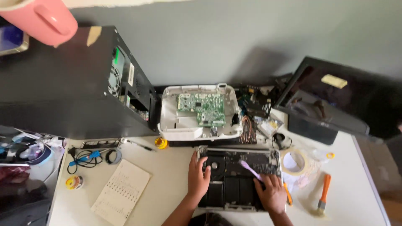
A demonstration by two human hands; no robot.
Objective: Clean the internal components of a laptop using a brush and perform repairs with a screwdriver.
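An opened laptop point(234, 167) lies bottom-up on the white desk point(167, 188), its dark boards and battery cells exposed. My left hand point(197, 175) rests flat on the laptop's left side, fingers apart. My right hand point(271, 192) sits on the lower right part and grips a pink toothbrush point(250, 169), whose head points up-left over the laptop's innards.
Behind the laptop sits a white open casing with a green circuit board point(200, 109). A black computer tower point(71, 83) stands at left, a dark monitor point(331, 98) at right. A tape roll point(295, 161), an orange-handled brush point(323, 194), a notepad point(121, 192) and cables point(86, 159) lie around.
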